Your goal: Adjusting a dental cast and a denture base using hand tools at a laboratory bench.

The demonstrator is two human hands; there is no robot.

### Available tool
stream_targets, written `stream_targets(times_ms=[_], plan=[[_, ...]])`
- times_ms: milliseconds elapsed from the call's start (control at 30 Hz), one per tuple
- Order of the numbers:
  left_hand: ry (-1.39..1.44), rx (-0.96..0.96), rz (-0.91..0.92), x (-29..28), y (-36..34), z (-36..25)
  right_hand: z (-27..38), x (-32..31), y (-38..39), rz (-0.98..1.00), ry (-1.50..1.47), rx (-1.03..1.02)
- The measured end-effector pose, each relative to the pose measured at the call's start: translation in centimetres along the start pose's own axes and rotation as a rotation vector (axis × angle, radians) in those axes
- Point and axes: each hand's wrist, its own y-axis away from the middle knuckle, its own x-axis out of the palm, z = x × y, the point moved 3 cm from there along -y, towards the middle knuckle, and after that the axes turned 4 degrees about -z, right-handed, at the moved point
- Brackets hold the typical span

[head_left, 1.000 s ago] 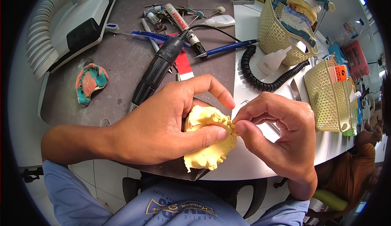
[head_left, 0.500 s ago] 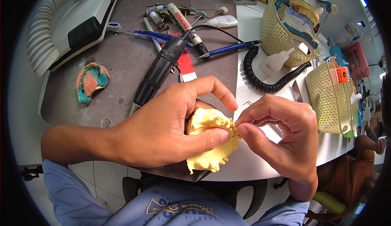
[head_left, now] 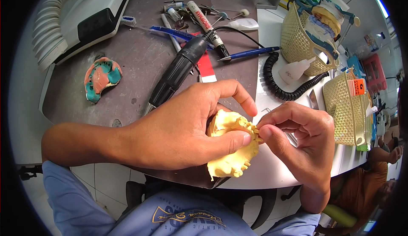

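Observation:
A yellow plaster dental cast with a row of teeth along its edge is held over the front edge of the bench. My left hand wraps round it, thumb pressed across its inner face and index finger arched above it. At the cast's right edge, my right hand has thumb and index finger pinched together against the teeth. Whatever small piece lies between those fingertips is mostly hidden. Beyond my left hand rests a black rotary handpiece.
A pink and green dental plate lies on the dark mat. Farther back are a marker, a blue mechanical pencil and several small burs. On the right stand cream baskets, a white bottle and a coiled black cord.
The whole view has shifted a little, so the bench items appear farther right. Both hands keep their grip on the cast, with the right fingertips still pinched at its teeth.

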Motion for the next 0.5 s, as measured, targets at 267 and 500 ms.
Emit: stream_targets(times_ms=[267, 500], plan=[[-0.038, -0.001, 0.007, -0.47, -0.15, 0.21, -0.43, 0.36, -0.23, -0.077, -0.124, 0.043], [-0.133, 0.002, 0.023, -0.55, -0.24, 0.30, -0.10, 0.26, -0.07, -0.090, -0.100, 0.042]])
